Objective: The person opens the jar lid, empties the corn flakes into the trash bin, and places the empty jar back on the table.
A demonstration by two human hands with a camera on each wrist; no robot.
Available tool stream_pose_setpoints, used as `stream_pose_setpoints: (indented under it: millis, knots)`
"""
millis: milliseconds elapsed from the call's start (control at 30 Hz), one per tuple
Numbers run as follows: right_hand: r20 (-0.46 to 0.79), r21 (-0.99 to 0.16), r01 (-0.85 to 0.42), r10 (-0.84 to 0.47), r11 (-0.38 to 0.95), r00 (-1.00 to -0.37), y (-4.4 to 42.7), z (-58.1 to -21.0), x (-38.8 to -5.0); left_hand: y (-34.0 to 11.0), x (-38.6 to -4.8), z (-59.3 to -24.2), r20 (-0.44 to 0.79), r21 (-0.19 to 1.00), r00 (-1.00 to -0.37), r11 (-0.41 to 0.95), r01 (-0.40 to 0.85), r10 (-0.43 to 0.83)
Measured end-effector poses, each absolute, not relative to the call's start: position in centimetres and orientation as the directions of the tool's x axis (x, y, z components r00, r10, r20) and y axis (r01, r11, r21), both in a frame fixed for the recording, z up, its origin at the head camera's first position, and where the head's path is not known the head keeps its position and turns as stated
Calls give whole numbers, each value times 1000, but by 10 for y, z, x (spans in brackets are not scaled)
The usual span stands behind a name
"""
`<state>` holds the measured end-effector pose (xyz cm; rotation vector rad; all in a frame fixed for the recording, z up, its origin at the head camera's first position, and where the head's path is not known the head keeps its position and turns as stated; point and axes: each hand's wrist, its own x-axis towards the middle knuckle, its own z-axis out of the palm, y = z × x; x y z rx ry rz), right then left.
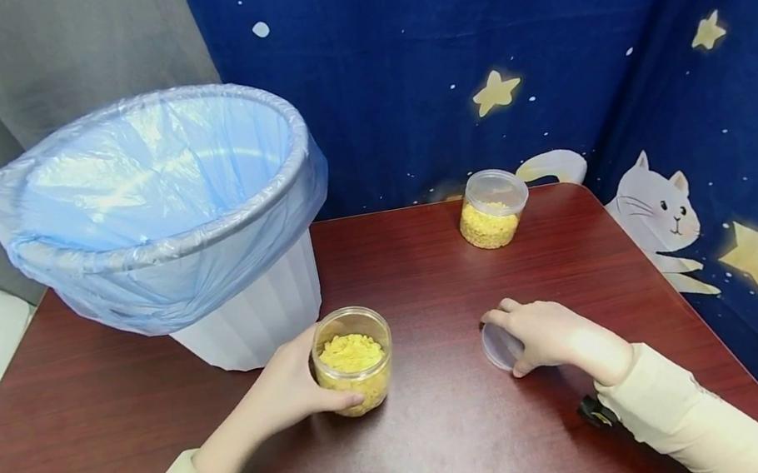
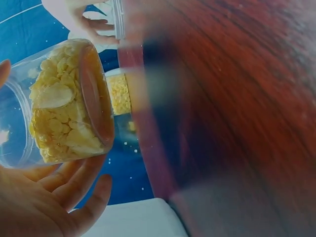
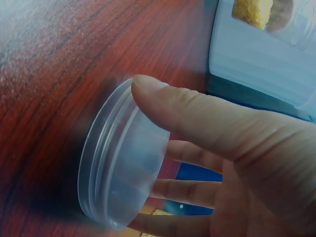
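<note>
My left hand (image 1: 295, 380) grips a clear, lidless jar (image 1: 354, 366) partly filled with yellow flakes, its fingers and thumb curled round the side. In the left wrist view the jar (image 2: 71, 103) appears lifted off the tabletop, with pale flat pieces showing among the flakes. To the right, my right hand (image 1: 546, 332) holds a clear round lid (image 1: 501, 346) by its rim, thumb on the near side. The right wrist view shows this lid (image 3: 123, 158) low over the table; whether it touches the wood cannot be told.
A white bin (image 1: 262, 308) lined with a blue bag (image 1: 174, 281) stands at the left, just behind my left hand. Another clear jar of yellow flakes (image 1: 490, 221) sits at the back right of the dark red table (image 1: 427, 465). A blue curtain (image 1: 381, 75) hangs behind.
</note>
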<state>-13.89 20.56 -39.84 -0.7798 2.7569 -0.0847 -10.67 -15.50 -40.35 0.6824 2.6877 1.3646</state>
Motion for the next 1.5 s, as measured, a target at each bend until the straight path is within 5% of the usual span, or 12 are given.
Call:
stream_pose_setpoints:
  millis: [567, 1000, 1500]
  knots:
    - [-245, -138, -509, -527, 850, -814, 201, -389, -145, -171, -96, -386, 207, 757, -904, 524, 391, 374]
    - [206, -128, -620, -591, 774, -780, 173, -342, -166, -183, -90, -369, 222, 747, -910, 538, 390, 351]
    - [384, -268, -600, -488, 754, -784, 138, -288, -191, -199, -77, -334, 244, 685, -917, 614, 394, 316]
